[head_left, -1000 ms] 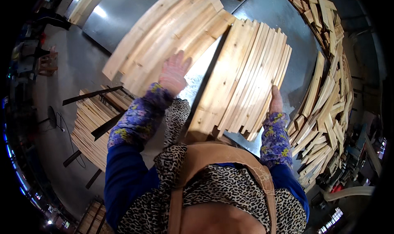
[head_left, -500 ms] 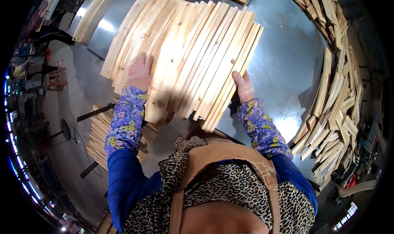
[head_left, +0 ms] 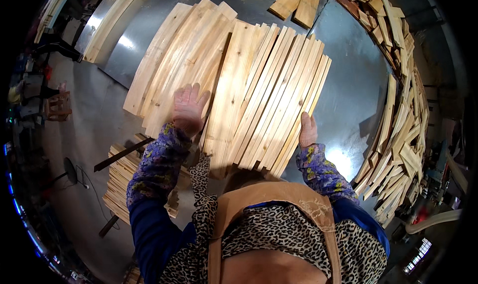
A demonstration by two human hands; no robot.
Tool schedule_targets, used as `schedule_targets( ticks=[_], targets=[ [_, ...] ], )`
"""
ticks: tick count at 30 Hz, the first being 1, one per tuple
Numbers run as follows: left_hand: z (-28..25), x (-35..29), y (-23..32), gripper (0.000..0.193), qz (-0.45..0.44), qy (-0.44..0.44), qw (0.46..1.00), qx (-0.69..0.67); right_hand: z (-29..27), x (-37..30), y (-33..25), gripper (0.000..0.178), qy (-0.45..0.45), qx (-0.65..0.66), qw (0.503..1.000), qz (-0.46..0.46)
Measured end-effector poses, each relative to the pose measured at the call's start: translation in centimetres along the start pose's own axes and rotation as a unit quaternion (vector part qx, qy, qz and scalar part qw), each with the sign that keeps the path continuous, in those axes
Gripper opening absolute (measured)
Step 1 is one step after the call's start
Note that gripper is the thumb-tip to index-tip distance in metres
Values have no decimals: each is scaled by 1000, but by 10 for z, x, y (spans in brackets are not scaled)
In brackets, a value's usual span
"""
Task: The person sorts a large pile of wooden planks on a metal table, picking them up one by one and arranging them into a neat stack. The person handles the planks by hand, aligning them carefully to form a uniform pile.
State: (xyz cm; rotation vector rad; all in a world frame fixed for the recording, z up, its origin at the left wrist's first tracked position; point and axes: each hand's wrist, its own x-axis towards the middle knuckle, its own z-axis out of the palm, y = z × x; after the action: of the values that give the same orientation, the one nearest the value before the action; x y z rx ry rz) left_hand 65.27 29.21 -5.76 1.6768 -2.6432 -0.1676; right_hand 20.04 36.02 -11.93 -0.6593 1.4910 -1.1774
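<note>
Pale wooden boards lie side by side on a grey metal tabletop [head_left: 356, 80]. The wider boards [head_left: 172, 55] are on the left, and a dark gap parts them from a row of narrower wooden strips [head_left: 264, 100]. My left hand [head_left: 189, 109] is open beside that gap, fingers spread and pointing away from me, over the near part of the wider boards. Along the right edge of the strips, my right hand [head_left: 307, 129] rests with its fingers stretched out against the outermost strip. The near ends of the strips sit close to my apron [head_left: 269, 192].
A heap of wood offcuts [head_left: 406, 129] runs down the right side. Short boards [head_left: 298, 5] lie at the far edge, and a long board [head_left: 112, 22] at far left. Below the tabletop on the left are stacked wood strips [head_left: 122, 182] and a fan [head_left: 69, 170].
The strips have shifted right and nearer to me, with a gap now beside the wider boards. Their near ends look more even. My left hand has moved right and its fingers have spread.
</note>
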Motion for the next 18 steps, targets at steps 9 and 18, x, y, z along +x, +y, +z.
schedule_targets(
  ticks=[9, 18],
  targets=[
    [4, -8, -77, 80, -107, -82, 984, -112, -1, 5, 6, 74, 21, -10, 1000, 18],
    [-70, 16, -53, 78, -268, -11, 945, -189, 151, -4, -54, 81, -47, 72, 991, 105]
  ],
)
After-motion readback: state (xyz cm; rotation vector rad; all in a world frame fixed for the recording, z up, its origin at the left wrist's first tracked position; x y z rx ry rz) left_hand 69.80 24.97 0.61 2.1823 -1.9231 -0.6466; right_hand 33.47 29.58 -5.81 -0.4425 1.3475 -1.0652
